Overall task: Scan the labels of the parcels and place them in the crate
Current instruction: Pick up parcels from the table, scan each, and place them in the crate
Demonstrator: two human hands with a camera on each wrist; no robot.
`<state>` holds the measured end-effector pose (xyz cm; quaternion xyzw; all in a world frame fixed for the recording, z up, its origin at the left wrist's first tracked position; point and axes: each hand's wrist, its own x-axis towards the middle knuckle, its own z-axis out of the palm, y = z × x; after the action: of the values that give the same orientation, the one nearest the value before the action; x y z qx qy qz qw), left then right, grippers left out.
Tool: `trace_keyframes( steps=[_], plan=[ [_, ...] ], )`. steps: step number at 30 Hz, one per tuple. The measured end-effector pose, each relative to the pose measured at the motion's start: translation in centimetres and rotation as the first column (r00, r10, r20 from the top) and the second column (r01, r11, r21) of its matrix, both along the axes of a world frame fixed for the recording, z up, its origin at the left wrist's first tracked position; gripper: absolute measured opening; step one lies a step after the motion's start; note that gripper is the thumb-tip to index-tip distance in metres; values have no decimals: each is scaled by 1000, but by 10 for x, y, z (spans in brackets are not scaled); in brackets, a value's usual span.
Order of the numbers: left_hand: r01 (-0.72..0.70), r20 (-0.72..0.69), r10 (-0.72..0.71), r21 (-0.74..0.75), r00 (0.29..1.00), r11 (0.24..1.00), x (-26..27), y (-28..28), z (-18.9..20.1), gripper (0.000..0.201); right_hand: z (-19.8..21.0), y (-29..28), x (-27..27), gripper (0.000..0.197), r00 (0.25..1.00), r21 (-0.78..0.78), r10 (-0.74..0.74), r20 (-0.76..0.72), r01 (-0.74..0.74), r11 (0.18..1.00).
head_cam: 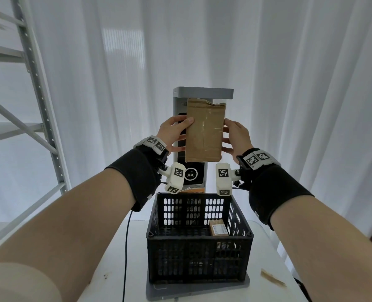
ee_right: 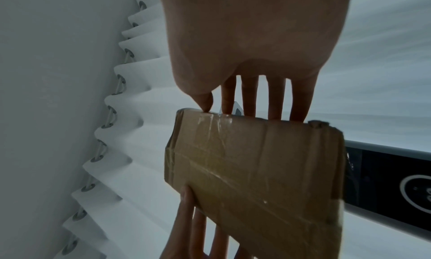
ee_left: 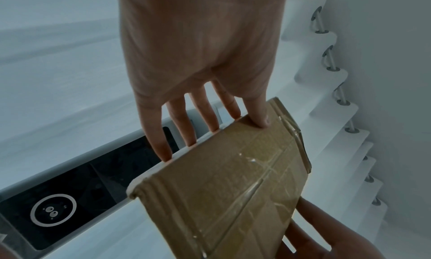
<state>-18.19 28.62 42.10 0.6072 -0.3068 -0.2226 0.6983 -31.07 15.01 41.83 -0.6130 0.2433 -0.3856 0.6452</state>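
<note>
A flat brown cardboard parcel (head_cam: pixel 204 131) sealed with clear tape is held upright in front of the grey scanner tower (head_cam: pixel 202 93), just under its overhanging head. My left hand (head_cam: pixel 174 132) grips the parcel's left edge, thumb on the near face and fingers behind. My right hand (head_cam: pixel 235 138) grips its right edge the same way. In the left wrist view the parcel (ee_left: pixel 233 189) hides part of the scanner's dark screen (ee_left: pixel 77 198); in the right wrist view the parcel (ee_right: pixel 261 170) fills the middle. The black crate (head_cam: pixel 199 236) stands below, with a small labelled parcel (head_cam: pixel 219 228) inside.
The crate sits on a grey base on a white table (head_cam: pixel 115 258). A black cable (head_cam: pixel 126 247) runs down the table's left. A brown scrap (head_cam: pixel 272 279) lies at the right. A metal shelving rack (head_cam: pixel 34 88) stands left; white curtains hang behind.
</note>
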Motion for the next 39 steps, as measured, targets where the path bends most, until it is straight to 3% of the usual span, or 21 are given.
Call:
trace_keyframes(
  steps=[6,12,18,21,26,29,34,39],
  plan=[
    [-2,-37,1,-10,999,1000,3,-2,2,41,-4,2,1,54,999,-14,24,24,-24,1000],
    [-39,-19,39,0,999,999,10,-5,-5,19,-6,0,3,52,999,-63,25,37,-23,998],
    [-33,-75,35,24,997,999,14,-5,-4,77,-9,-5,2,55,996,-67,51,74,-46,997],
    [-4,-89,8,49,996,999,18,-6,-5,96,-12,-7,2,55,997,-63,42,61,-38,997],
    [-27,-71,35,112,997,993,19,-6,-7,84,-16,-10,2,53,997,-45,36,66,-33,998],
    [-27,-54,34,127,998,991,19,-5,-9,63,-16,-13,1,51,996,-35,22,89,-18,999],
    [-47,-81,53,66,995,997,22,-7,-16,68,-18,-18,2,53,991,-35,-79,108,83,996],
    [-97,-72,98,20,993,995,25,-11,-18,54,-20,-22,4,14,986,-128,-126,107,139,982]
  ],
)
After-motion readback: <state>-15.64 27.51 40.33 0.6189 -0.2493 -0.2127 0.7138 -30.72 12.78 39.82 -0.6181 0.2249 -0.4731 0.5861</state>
